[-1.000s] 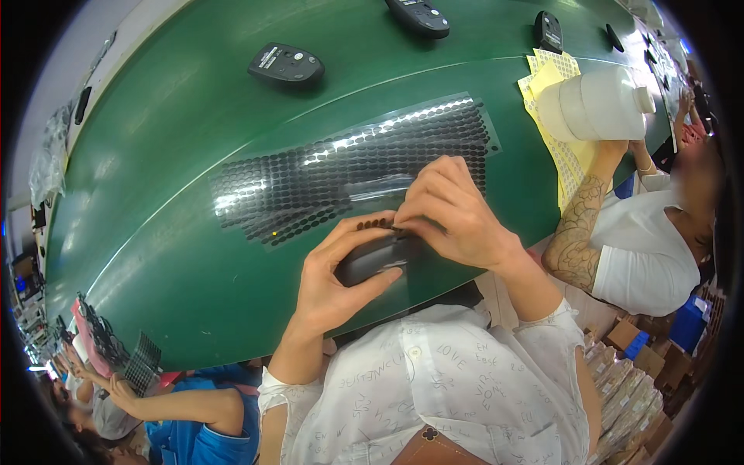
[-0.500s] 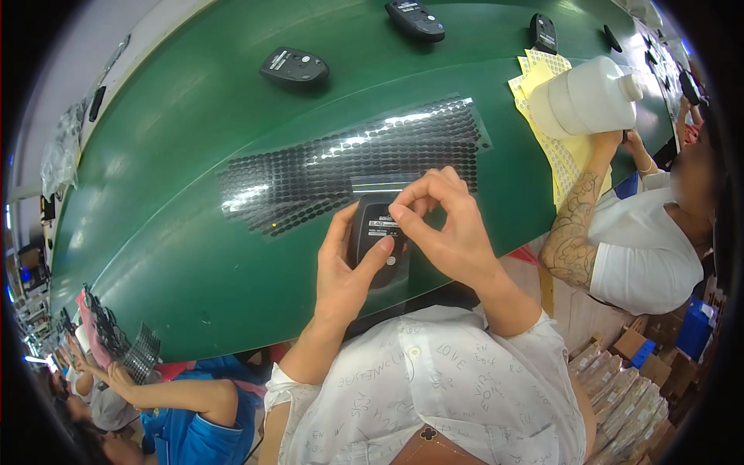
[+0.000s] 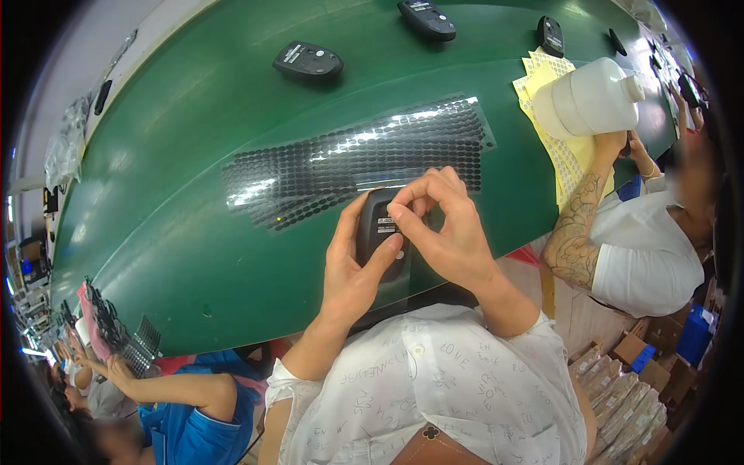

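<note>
My left hand (image 3: pixel 346 263) is wrapped round a black computer mouse (image 3: pixel 372 232), its thumb lying across the labelled underside. The mouse is upright in the hand, its underside facing me. At the mouse's upper right, my right hand (image 3: pixel 449 225) is closed in a pinch, with thumb and forefinger tips touching or almost touching the mouse. What the pinch holds, if anything, is too small to make out. Just beyond my hands lie overlapping clear sheets of round black pads (image 3: pixel 349 155) on the green work surface (image 3: pixel 194 271).
Three mice lie underside up farther off: one (image 3: pixel 308 60) at left, one (image 3: pixel 426 19) mid, one (image 3: pixel 551 36) right. A white plastic bottle (image 3: pixel 585 99) stands on yellow sticker sheets (image 3: pixel 570 167). People sit at both sides; a tattooed arm (image 3: pixel 577 232) reaches in at right.
The three far mice have shifted right relative to the pad sheets. The held mouse has turned slightly in my left hand; my right hand keeps its pinch at the same spot.
</note>
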`<state>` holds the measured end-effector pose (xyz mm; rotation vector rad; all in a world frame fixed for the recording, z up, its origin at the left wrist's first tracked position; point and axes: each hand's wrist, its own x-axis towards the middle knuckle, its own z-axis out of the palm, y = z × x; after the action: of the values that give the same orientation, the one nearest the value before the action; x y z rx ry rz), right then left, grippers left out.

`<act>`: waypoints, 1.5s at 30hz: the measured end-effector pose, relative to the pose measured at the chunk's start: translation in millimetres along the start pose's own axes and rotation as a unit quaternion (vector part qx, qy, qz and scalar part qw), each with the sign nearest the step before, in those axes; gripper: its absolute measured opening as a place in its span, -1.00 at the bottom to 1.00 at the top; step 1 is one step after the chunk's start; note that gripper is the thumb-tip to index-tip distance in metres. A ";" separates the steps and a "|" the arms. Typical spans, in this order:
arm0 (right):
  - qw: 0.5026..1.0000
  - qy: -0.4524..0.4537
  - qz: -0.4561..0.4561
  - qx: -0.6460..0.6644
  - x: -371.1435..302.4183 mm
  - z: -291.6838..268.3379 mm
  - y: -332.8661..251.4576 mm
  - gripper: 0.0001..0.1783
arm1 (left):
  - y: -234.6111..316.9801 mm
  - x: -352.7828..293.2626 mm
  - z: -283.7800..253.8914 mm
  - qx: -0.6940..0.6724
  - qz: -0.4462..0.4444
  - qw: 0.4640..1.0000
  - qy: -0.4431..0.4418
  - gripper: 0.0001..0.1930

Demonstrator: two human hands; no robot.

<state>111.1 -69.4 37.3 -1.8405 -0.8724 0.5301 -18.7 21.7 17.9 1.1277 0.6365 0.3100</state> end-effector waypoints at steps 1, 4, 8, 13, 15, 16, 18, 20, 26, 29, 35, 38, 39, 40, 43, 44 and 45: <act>1.000 -0.003 -0.002 -0.005 0.4 -0.1 -0.7 -0.95 | 0.1 0.0 0.0 0.000 -0.001 1.000 0.000 -0.42; 1.000 -0.009 -0.007 -0.015 1.3 -0.2 -1.3 -0.95 | 0.2 0.4 0.6 -0.005 -0.007 1.000 0.000 -0.42; 1.000 -0.009 -0.010 -0.018 2.2 0.6 0.0 -0.95 | 0.9 2.0 0.2 -0.016 -0.006 1.000 -0.001 -0.43; 1.000 0.002 -0.021 -0.019 3.1 1.6 -1.6 -0.94 | 2.3 1.3 1.1 -0.019 -0.009 1.000 0.002 -0.43; 0.999 0.006 -0.027 -0.023 3.2 2.0 -1.5 -0.94 | 1.3 1.8 0.4 -0.015 -0.005 1.000 -0.002 -0.43; 0.999 0.006 -0.027 -0.022 3.1 2.5 -1.0 -0.94 | 1.0 1.9 0.2 -0.012 -0.004 1.000 -0.005 -0.43; 0.999 0.020 -0.038 -0.021 2.6 4.6 0.9 -0.95 | 1.1 1.6 0.6 -0.017 -0.004 1.000 -0.004 -0.43; 0.998 0.027 -0.043 -0.021 2.7 5.6 0.6 -0.94 | 0.9 1.3 1.2 -0.026 -0.007 1.000 -0.002 -0.43; 0.999 0.032 -0.023 -0.010 2.5 7.4 0.9 -0.94 | -2.3 0.7 1.1 -0.062 -0.015 0.998 -0.003 -0.42; 0.999 0.025 -0.022 -0.017 3.0 7.5 0.5 -0.93 | -4.1 -0.4 0.3 -0.073 -0.021 0.997 -0.003 -0.42; 1.000 0.009 -0.017 -0.025 2.3 6.6 -1.5 -0.92 | -5.9 -2.6 -0.9 -0.074 -0.027 0.997 0.000 -0.40; 0.999 0.006 -0.020 -0.033 3.6 6.7 -1.6 -0.92 | -6.0 -2.5 -1.2 -0.073 -0.028 0.997 0.000 -0.40; 0.999 0.004 -0.022 -0.037 3.9 6.7 -1.5 -0.92 | -6.3 -2.6 -1.3 -0.071 -0.028 0.997 0.000 -0.40; 0.999 0.003 -0.021 -0.037 4.1 6.5 -1.7 -0.92 | -6.5 -2.8 -1.4 -0.068 -0.028 0.997 0.000 -0.39; 0.999 0.000 -0.019 -0.046 4.7 5.6 -3.3 -0.93 | -8.4 -3.6 -1.9 -0.072 -0.026 0.997 -0.007 -0.39; 0.999 0.000 -0.019 -0.046 4.7 5.8 -2.8 -0.93 | -8.6 -3.1 -2.2 -0.074 -0.024 0.997 -0.012 -0.39; 0.999 0.003 -0.023 -0.046 4.0 6.1 -1.9 -0.93 | -8.4 -2.6 -2.0 -0.074 -0.024 0.997 -0.012 -0.39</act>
<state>108.9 -62.2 36.6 -1.8995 -0.9463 0.4631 -22.7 18.3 10.6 0.9715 0.6090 0.2978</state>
